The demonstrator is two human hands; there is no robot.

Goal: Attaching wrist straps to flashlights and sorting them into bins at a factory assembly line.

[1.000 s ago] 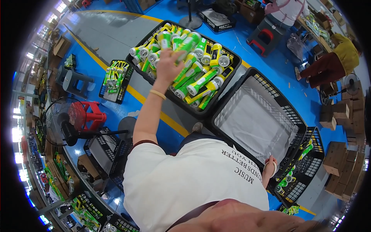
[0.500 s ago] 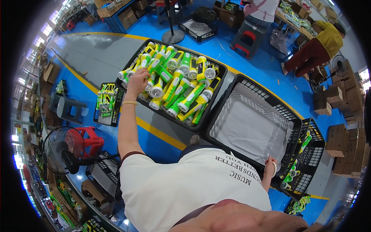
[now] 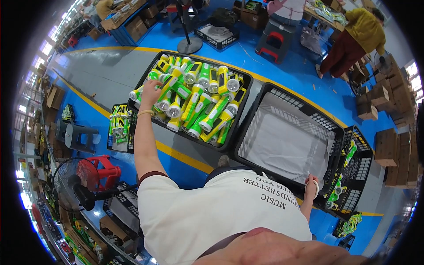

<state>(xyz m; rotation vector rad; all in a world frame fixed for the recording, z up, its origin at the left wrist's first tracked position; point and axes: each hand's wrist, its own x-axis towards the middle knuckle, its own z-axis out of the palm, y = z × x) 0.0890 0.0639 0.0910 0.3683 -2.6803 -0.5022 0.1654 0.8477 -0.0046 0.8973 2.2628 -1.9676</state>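
Observation:
My left hand (image 3: pixel 151 92) reaches over the left end of a black crate (image 3: pixel 187 134) heaped with yellow, green and white flashlights (image 3: pixel 191 106). Its fingers are bent round a flashlight at the pile's left side, whose gripped part is mostly hidden. A second black crate (image 3: pixel 270 90) stands to the right, lined with a grey sheet (image 3: pixel 282 132) and holding no flashlights. At its near right corner, my right hand (image 3: pixel 311 186) is closed over the rim, fingertips inside beside the sheet's edge. A beaded or plain band circles each wrist.
Another crate (image 3: pixel 363 154) with some flashlights stands at the far right. To the left are a smaller crate of flashlights (image 3: pixel 120 143), a grey stool (image 3: pixel 79 132), a red stool (image 3: pixel 108 170) and a fan (image 3: pixel 73 185). Two people work at the back right; cardboard boxes (image 3: pixel 386 148) are stacked there.
The whole view has shifted slightly, moving the crates a little left. My left hand has moved slightly with its fingers lower among the flashlights; my right hand stays at the crate corner.

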